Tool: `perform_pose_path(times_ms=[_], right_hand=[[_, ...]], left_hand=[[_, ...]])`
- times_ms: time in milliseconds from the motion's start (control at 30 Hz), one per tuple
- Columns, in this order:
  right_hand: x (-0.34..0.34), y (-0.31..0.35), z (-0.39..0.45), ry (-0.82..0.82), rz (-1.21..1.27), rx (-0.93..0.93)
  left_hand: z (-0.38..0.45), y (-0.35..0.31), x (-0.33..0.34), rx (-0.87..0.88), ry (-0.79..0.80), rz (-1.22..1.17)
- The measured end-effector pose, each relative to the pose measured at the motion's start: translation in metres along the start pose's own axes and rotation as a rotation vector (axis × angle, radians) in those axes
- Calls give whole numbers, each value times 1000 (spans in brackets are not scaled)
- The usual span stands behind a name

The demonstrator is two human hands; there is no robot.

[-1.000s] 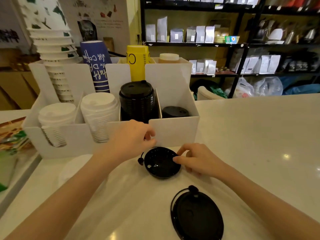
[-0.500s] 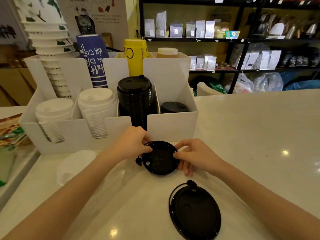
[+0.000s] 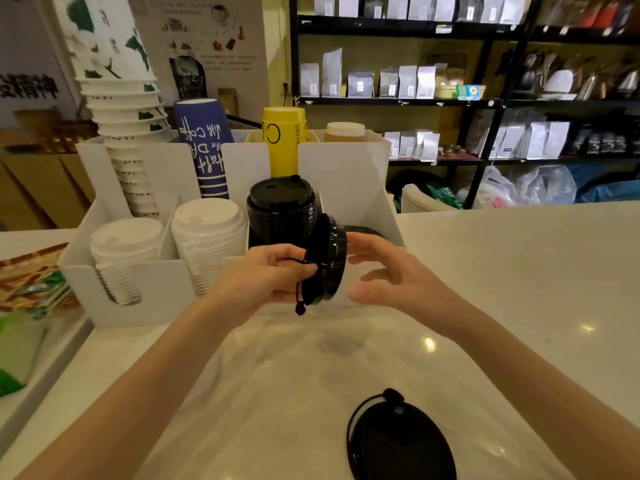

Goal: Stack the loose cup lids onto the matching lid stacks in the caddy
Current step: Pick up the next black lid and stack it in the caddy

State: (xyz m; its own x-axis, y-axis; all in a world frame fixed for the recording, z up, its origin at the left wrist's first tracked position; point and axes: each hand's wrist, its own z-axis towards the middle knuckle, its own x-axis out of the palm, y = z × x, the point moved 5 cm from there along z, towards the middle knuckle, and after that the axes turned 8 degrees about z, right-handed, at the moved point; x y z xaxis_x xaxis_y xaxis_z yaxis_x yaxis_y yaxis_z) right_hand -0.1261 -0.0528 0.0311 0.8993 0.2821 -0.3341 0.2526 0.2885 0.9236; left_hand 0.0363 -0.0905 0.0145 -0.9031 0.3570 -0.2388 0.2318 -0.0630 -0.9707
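My left hand (image 3: 266,275) grips a small black lid (image 3: 329,258), held on edge in the air just in front of the white caddy (image 3: 156,282); its plug strap dangles below. My right hand (image 3: 384,275) hovers to the right of that lid with fingers spread, holding nothing. The caddy's front row holds two white lid stacks (image 3: 126,237) (image 3: 207,220), a tall black lid stack (image 3: 280,202), and a low black lid stack (image 3: 363,232) mostly hidden behind the held lid. A larger black lid (image 3: 398,441) lies on the counter near me.
Paper cup stacks fill the caddy's back row: white-green (image 3: 121,109), blue (image 3: 204,143), yellow (image 3: 284,140). A tray with printed packets (image 3: 31,285) sits at left. A white lid (image 3: 204,375) lies half hidden under my left forearm. The pale counter (image 3: 519,271) stretches to the right.
The small black lid has left the counter: my left hand lifted it and turned it on edge. My right hand let go of it and opened.
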Motion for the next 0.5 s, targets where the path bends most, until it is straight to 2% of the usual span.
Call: perform_pose_path(times_ms=[167,233,300,367,433,500], right_hand=[[23,-1,8,22,41,30],[25,0,11,11,60,21],[23,4,14,-12,81,-4],[17,8,18,-36,97,-33],[10,11,23,-34,108,-40],[8,14,29,4,79,-36]], left_hand=[[-5,4,17,9,-1,-178],[-6,3,20,5,15,-175],[-7,-3,17,-3,12,-65],[-6,-13,2,14,-95,111],[-10,-28,-17,114,-245,230],[-17,-43,-28,260,-277,261]])
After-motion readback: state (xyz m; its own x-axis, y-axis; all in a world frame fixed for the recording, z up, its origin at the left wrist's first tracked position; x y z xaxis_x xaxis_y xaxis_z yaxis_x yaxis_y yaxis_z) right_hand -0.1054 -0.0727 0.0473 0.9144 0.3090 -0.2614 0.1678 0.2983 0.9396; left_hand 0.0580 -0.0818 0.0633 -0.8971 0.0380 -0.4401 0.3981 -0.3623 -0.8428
